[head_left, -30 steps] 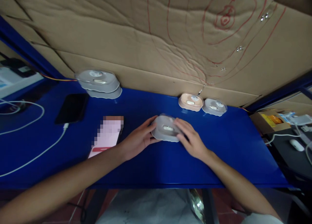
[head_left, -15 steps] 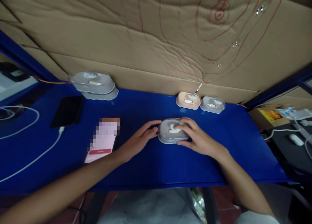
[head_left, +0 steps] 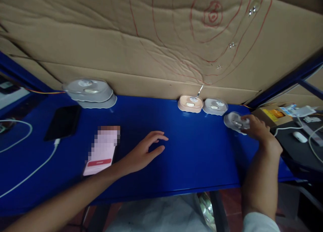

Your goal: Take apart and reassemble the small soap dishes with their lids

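At the right end of the blue table (head_left: 196, 158), my right hand (head_left: 258, 127) is closed on a grey oval box with a clear lid (head_left: 233, 121). The box looks slightly blurred, and my fingers cover its right side. My left hand (head_left: 151, 149) hovers or rests over the table's middle with fingers apart and nothing in them. Along the back stand a peach box (head_left: 190, 104) and another grey box (head_left: 215, 106), side by side, each with a pale clasp and a round sticker. Two more grey boxes (head_left: 92, 94) are stacked at the back left.
A phone with a lit pink screen (head_left: 103, 151) lies left of my left hand. A dark phone (head_left: 63, 122) with a white cable (head_left: 32, 171) is farther left. Cardboard (head_left: 101, 50) with red lines walls the back. Beyond the right edge are a carton (head_left: 272, 117) and a white mouse (head_left: 300, 137).
My right hand has carried the grey box from the table's middle to the right, near the other boxes. My left hand stays near the middle, now away from the box. The view has shifted slightly.
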Action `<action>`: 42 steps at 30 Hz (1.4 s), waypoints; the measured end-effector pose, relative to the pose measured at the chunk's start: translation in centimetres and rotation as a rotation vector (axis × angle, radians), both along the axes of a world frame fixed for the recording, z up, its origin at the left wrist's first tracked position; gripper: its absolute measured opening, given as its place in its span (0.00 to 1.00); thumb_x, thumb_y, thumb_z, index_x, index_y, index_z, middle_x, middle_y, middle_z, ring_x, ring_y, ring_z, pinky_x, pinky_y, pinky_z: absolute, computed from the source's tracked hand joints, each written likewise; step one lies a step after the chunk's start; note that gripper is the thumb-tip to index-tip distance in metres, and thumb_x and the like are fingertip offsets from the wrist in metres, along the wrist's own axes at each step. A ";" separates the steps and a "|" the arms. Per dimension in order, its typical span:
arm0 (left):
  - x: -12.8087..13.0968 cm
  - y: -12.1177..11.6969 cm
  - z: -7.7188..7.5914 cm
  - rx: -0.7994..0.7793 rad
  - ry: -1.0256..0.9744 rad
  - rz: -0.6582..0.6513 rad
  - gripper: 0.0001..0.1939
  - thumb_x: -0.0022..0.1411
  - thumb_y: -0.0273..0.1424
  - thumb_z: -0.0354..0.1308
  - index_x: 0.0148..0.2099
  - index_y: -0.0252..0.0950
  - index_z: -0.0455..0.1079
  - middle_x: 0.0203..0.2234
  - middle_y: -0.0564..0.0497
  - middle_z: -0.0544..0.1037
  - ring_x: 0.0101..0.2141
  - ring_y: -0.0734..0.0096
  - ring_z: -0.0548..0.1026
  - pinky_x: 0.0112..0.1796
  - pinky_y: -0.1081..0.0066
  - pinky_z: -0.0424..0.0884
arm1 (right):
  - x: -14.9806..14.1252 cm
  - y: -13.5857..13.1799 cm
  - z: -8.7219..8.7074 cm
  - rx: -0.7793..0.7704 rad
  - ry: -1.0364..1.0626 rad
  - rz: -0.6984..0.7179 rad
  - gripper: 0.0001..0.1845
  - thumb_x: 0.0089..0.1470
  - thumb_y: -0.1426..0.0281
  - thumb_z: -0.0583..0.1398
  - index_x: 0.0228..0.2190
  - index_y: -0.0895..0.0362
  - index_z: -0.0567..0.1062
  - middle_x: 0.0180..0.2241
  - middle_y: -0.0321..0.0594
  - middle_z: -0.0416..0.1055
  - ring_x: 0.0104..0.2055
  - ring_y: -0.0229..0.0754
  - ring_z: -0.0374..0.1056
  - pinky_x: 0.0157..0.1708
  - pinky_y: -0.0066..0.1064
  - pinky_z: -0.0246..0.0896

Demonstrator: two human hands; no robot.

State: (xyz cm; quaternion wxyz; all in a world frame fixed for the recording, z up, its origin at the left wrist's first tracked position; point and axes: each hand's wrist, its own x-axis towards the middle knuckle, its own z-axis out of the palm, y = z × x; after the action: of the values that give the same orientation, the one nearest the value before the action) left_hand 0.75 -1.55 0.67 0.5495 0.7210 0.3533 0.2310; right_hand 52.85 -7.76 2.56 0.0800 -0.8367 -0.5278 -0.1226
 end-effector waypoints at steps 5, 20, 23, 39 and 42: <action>-0.3 0.1 -0.4 -0.017 -0.006 -0.031 0.15 0.71 0.43 0.59 0.56 0.50 0.76 0.62 0.48 0.70 0.63 0.54 0.69 0.66 0.53 0.63 | 0.7 2.8 -1.5 0.031 0.100 -0.040 0.29 0.55 0.80 0.52 0.58 0.62 0.71 0.55 0.71 0.71 0.61 0.63 0.65 0.52 0.55 0.60; -0.2 0.1 0.0 0.248 0.027 0.101 0.18 0.73 0.39 0.56 0.63 0.49 0.66 0.66 0.45 0.64 0.65 0.54 0.66 0.63 0.52 0.66 | -22.9 11.2 -3.4 0.041 0.173 0.807 0.34 0.71 0.57 0.54 0.71 0.55 0.57 0.73 0.56 0.54 0.77 0.59 0.45 0.72 0.66 0.35; -0.6 0.7 -0.1 0.406 0.118 0.203 0.29 0.70 0.38 0.60 0.69 0.49 0.58 0.71 0.42 0.55 0.70 0.49 0.58 0.67 0.45 0.57 | -26.4 9.4 -3.5 0.085 0.201 0.940 0.26 0.68 0.56 0.59 0.62 0.55 0.69 0.65 0.55 0.66 0.74 0.61 0.51 0.72 0.68 0.33; -0.7 -0.2 -0.4 0.306 0.245 -0.011 0.50 0.57 0.34 0.72 0.75 0.51 0.50 0.72 0.42 0.62 0.69 0.39 0.61 0.66 0.44 0.53 | -22.6 5.1 -3.0 0.134 0.514 0.946 0.17 0.71 0.58 0.55 0.54 0.50 0.77 0.59 0.48 0.73 0.69 0.56 0.62 0.67 0.61 0.54; -0.6 -0.1 -1.1 0.356 0.247 0.000 0.48 0.61 0.37 0.70 0.75 0.50 0.48 0.71 0.40 0.63 0.69 0.39 0.61 0.66 0.43 0.53 | -24.3 3.4 -2.6 0.009 0.412 1.145 0.27 0.66 0.53 0.62 0.61 0.49 0.73 0.64 0.48 0.70 0.72 0.57 0.57 0.69 0.60 0.51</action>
State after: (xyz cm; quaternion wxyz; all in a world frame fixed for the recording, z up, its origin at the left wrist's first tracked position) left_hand 0.14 -1.61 -0.42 0.3660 0.8296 0.3715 0.1997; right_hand 28.52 -4.32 -0.01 0.2375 -0.4260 -0.8670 0.1022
